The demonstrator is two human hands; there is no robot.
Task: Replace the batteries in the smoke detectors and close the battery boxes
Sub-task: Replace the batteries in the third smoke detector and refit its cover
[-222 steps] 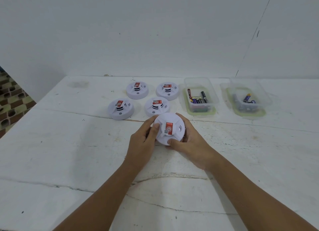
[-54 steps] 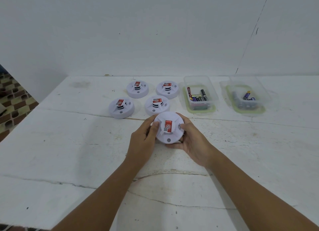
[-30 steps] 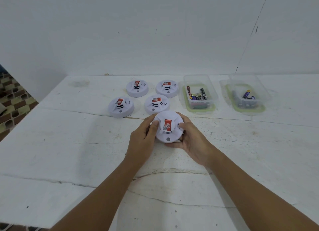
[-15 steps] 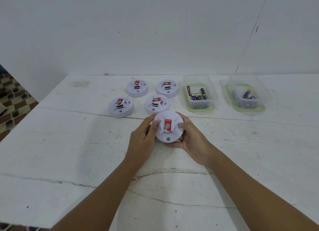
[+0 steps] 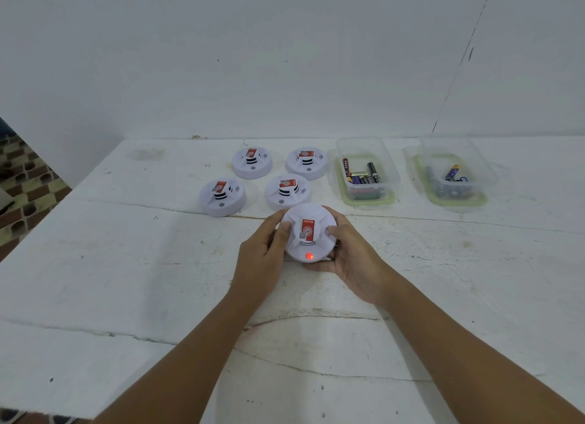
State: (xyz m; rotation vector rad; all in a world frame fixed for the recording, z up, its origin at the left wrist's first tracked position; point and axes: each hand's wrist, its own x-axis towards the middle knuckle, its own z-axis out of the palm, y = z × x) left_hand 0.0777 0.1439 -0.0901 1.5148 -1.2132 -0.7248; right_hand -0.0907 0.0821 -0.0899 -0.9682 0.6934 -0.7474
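White surface [image 5: 126, 265] wide, cracked. Both hands [image 5: 262, 259] [image 5: 351, 262] curled around one smoke detector [image 5: 308, 232] at centre, gripping its rim. Red lamp [image 5: 309, 256] now lit, dark half a second ago: fresh batteries probably working. Red label [image 5: 307, 229] present, writing too small to read.

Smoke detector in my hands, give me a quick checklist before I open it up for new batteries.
1. Held smoke detector gripped by left hand and right hand: ok.
2. Its red light is on; battery condition: cannot tell.
3. Battery cover position: cannot tell, underside hidden.
4. Batteries within reach in near box: ok.
5. Which box, near or far box, holds fresh cells: cannot tell.
6. Bare table in front of you: ok.
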